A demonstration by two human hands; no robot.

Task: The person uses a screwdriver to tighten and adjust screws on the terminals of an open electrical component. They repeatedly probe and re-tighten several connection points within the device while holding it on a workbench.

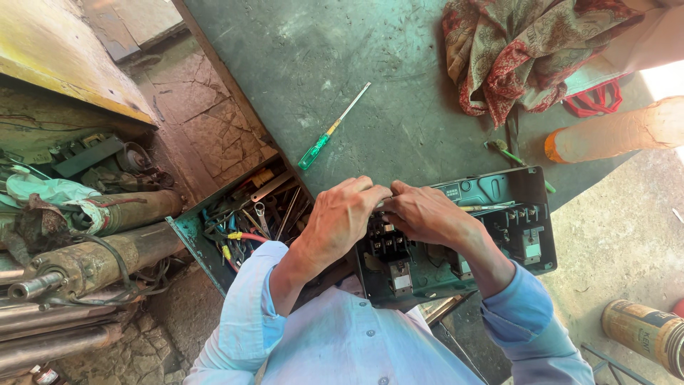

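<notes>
An open dark green electrical control box (520, 192) lies on the green workbench (299, 64) in front of me, with black terminal blocks and relays inside. My left hand (342, 214) and my right hand (427, 212) meet over the box's upper left edge, fingertips pinched together on a small part that my fingers hide. A thin tool or wire (488, 207) lies across the box just right of my right hand.
A green-handled screwdriver (331, 128) lies on the bench above my hands. An open drawer of wrenches and pliers (249, 214) is at left. Rusty pipes and motor parts (85, 264) fill the floor left. A patterned cloth (527, 50) and another person's leg (620, 132) are top right.
</notes>
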